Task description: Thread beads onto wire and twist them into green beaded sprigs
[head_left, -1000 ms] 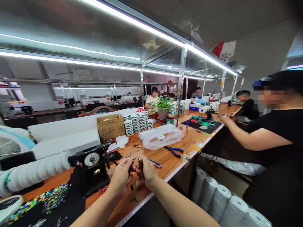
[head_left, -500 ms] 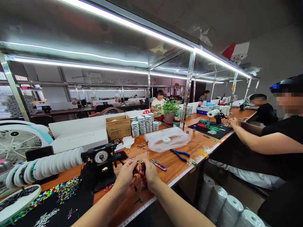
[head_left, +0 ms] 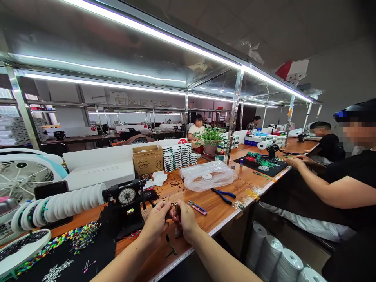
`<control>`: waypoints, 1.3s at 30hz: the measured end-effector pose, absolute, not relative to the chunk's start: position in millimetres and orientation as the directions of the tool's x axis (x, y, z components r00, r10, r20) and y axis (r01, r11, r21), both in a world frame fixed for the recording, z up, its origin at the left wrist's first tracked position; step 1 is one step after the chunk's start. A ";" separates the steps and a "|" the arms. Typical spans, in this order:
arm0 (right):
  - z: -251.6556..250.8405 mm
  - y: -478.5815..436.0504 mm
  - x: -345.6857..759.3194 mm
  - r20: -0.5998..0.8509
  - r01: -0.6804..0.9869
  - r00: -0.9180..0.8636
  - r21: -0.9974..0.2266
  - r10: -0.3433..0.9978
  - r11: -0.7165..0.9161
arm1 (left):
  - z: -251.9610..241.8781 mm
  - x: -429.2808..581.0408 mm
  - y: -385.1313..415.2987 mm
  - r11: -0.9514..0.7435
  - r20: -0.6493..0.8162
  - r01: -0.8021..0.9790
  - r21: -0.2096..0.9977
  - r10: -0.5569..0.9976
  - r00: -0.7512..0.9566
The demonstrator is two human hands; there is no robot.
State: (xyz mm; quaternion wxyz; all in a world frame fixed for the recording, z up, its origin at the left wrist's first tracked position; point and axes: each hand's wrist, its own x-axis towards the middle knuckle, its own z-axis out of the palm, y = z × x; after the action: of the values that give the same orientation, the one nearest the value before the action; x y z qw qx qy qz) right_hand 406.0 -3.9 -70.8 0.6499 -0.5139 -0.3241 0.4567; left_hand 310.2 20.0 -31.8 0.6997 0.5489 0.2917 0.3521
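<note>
My left hand (head_left: pixel 155 224) and my right hand (head_left: pixel 186 219) meet over the front edge of the wooden bench (head_left: pixel 217 207), fingers pinched together on a small dark piece (head_left: pixel 173 210) with a thin dark strand hanging below it. Just left of my hands stands a black dial gauge machine (head_left: pixel 127 203). A row of white spools (head_left: pixel 67 201) runs along a rod to its left. Small scissors (head_left: pixel 196 207) lie just right of my right hand.
Blue-handled pliers (head_left: pixel 223 194), a clear plastic bag (head_left: pixel 208 175), stacked white reels (head_left: pixel 179 155), a cardboard box (head_left: pixel 147 159) and a potted plant (head_left: pixel 210 140) sit farther back. Coloured beads (head_left: pixel 58 243) lie on a black mat at left. A co-worker's arm (head_left: pixel 326 184) reaches in at right. White rolls (head_left: pixel 273 254) stand below.
The view has shifted slightly left and up. My hands stay pinched together on the small piece. The co-worker's hand at right has moved a little along the bench.
</note>
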 end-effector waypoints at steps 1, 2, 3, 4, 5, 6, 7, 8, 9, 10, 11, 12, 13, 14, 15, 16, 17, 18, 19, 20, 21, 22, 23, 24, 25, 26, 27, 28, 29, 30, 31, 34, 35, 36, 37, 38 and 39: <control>-71.2 -3.9 406.1 -0.047 -0.262 0.374 -0.963 0.926 0.057 | -31.8 310.4 20.0 0.151 -0.024 -0.170 0.974 0.812 0.583; -71.5 -3.8 406.2 -0.046 -0.263 0.376 -0.963 0.925 0.059 | -31.8 310.5 19.9 0.153 -0.027 -0.168 0.974 0.811 0.585; -71.8 -3.9 406.3 -0.045 -0.264 0.379 -0.963 0.924 0.061 | -31.7 310.7 19.7 0.156 -0.029 -0.167 0.974 0.810 0.585; -72.1 -3.9 406.4 -0.045 -0.265 0.382 -0.962 0.923 0.064 | -31.6 310.8 19.4 0.158 -0.031 -0.166 0.973 0.810 0.585; -72.3 -4.1 406.6 -0.044 -0.266 0.385 -0.962 0.922 0.065 | -31.5 310.9 19.0 0.159 -0.033 -0.165 0.973 0.810 0.586; -72.4 -4.3 406.8 -0.043 -0.268 0.386 -0.961 0.921 0.067 | -31.5 311.0 18.7 0.160 -0.034 -0.165 0.973 0.809 0.587; -72.6 -4.4 407.0 -0.042 -0.269 0.385 -0.961 0.922 0.069 | -31.6 311.2 18.5 0.160 -0.033 -0.165 0.973 0.808 0.588; -72.7 -4.6 407.1 -0.039 -0.270 0.382 -0.960 0.923 0.071 | -31.9 311.3 18.5 0.159 -0.032 -0.165 0.973 0.806 0.591; -72.8 -4.8 407.2 -0.036 -0.271 0.378 -0.960 0.925 0.074 | -32.4 311.4 18.7 0.158 -0.030 -0.165 0.974 0.805 0.593; -72.9 -4.9 407.3 -0.032 -0.271 0.375 -0.959 0.927 0.077 | -33.0 311.5 19.0 0.157 -0.028 -0.165 0.974 0.804 0.595; -73.2 -4.9 407.3 -0.028 -0.271 0.373 -0.959 0.927 0.080 | -33.6 311.6 19.5 0.156 -0.027 -0.166 0.974 0.803 0.596; -73.5 -4.9 407.3 -0.024 -0.271 0.373 -0.959 0.927 0.084 | -34.3 311.7 20.0 0.155 -0.027 -0.165 0.974 0.802 0.597; -73.9 -4.8 407.2 -0.022 -0.271 0.375 -0.959 0.927 0.087 | -34.9 311.8 20.5 0.155 -0.026 -0.165 0.974 0.802 0.597; -74.4 -4.6 407.2 -0.021 -0.272 0.377 -0.958 0.926 0.089 | -35.5 311.8 20.9 0.155 -0.026 -0.165 0.974 0.801 0.597; -74.9 -4.4 407.1 -0.022 -0.274 0.379 -0.957 0.925 0.090 | -36.0 311.8 21.2 0.154 -0.027 -0.164 0.974 0.803 0.596; -75.5 -4.2 407.1 -0.023 -0.277 0.379 -0.957 0.925 0.090 | -36.3 311.8 21.5 0.153 -0.027 -0.164 0.974 0.804 0.594; -76.1 -4.0 407.2 -0.025 -0.279 0.379 -0.956 0.925 0.089 | -36.5 311.7 21.6 0.153 -0.027 -0.163 0.975 0.806 0.591; -76.7 -3.9 407.2 -0.026 -0.280 0.378 -0.956 0.925 0.087 | -36.6 311.6 21.7 0.151 -0.027 -0.162 0.975 0.808 0.589; -77.1 -3.8 407.3 -0.028 -0.281 0.377 -0.956 0.926 0.086 | -36.6 311.4 21.8 0.151 -0.028 -0.161 0.975 0.809 0.588; -77.4 -3.8 407.3 -0.028 -0.281 0.375 -0.956 0.927 0.085 | -36.5 311.2 21.9 0.151 -0.030 -0.158 0.976 0.808 0.588; -77.5 -3.8 407.4 -0.028 -0.280 0.372 -0.956 0.928 0.083 | -36.3 311.0 22.0 0.151 -0.031 -0.155 0.976 0.807 0.590; -77.5 -3.9 407.4 -0.028 -0.280 0.369 -0.957 0.929 0.082 | -36.1 310.9 22.1 0.152 -0.033 -0.152 0.977 0.804 0.593; -77.3 -4.1 407.3 -0.029 -0.279 0.368 -0.957 0.930 0.081 | -35.8 310.7 22.1 0.152 -0.034 -0.149 0.977 0.803 0.595; -76.9 -4.4 407.2 -0.029 -0.280 0.366 -0.957 0.930 0.080 | -35.5 310.7 22.0 0.152 -0.036 -0.146 0.978 0.802 0.596; -76.4 -4.6 407.0 -0.029 -0.280 0.366 -0.957 0.930 0.080 | -35.2 310.6 21.8 0.152 -0.036 -0.145 0.978 0.803 0.596; -75.9 -5.0 406.8 -0.029 -0.281 0.366 -0.956 0.930 0.080 | -34.9 310.6 21.6 0.151 -0.037 -0.144 0.978 0.804 0.594; -75.3 -5.4 406.7 -0.028 -0.281 0.365 -0.956 0.930 0.082 | -34.7 310.7 21.3 0.150 -0.036 -0.145 0.978 0.805 0.592; -74.7 -5.8 406.5 -0.026 -0.282 0.365 -0.956 0.931 0.084 | -34.5 310.7 20.9 0.149 -0.035 -0.146 0.978 0.806 0.591; -74.2 -6.3 406.3 -0.023 -0.281 0.364 -0.956 0.931 0.086 | -34.4 310.7 20.6 0.147 -0.033 -0.146 0.978 0.806 0.591; -73.7 -6.8 406.2 -0.020 -0.279 0.364 -0.956 0.931 0.089 | -34.4 310.7 20.3 0.146 -0.032 -0.145 0.979 0.806 0.590; -73.4 -7.4 406.1 -0.017 -0.275 0.366 -0.957 0.931 0.090 | -34.4 310.7 20.0 0.144 -0.032 -0.144 0.979 0.807 0.590; -73.5 -8.4 405.7 -0.013 -0.263 0.371 -0.961 0.928 0.091 | -34.7 310.4 19.6 0.139 -0.030 -0.143 0.980 0.812 0.584; -73.9 -8.5 405.6 -0.012 -0.259 0.375 -0.961 0.927 0.092 | -34.8 310.2 19.6 0.138 -0.029 -0.143 0.980 0.812 0.583; -74.4 -8.5 405.6 -0.012 -0.257 0.379 -0.962 0.925 0.093 | -34.8 310.1 19.6 0.137 -0.028 -0.144 0.980 0.812 0.583; -74.9 -8.4 405.7 -0.010 -0.254 0.385 -0.963 0.923 0.095 | -34.9 309.9 19.7 0.137 -0.028 -0.144 0.980 0.812 0.583; -75.4 -8.2 405.9 -0.009 -0.252 0.390 -0.963 0.921 0.098 | -34.9 309.7 19.7 0.136 -0.028 -0.143 0.980 0.812 0.583; -75.8 -8.0 406.1 -0.006 -0.249 0.394 -0.963 0.919 0.100 | -34.9 309.6 19.7 0.136 -0.028 -0.143 0.980 0.812 0.583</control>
State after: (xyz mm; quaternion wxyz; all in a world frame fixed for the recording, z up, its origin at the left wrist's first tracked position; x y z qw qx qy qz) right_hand 406.1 -8.0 -75.8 0.6639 -0.5063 -0.3307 0.4399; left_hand 309.6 19.7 -34.9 0.6916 0.5595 0.2992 0.3452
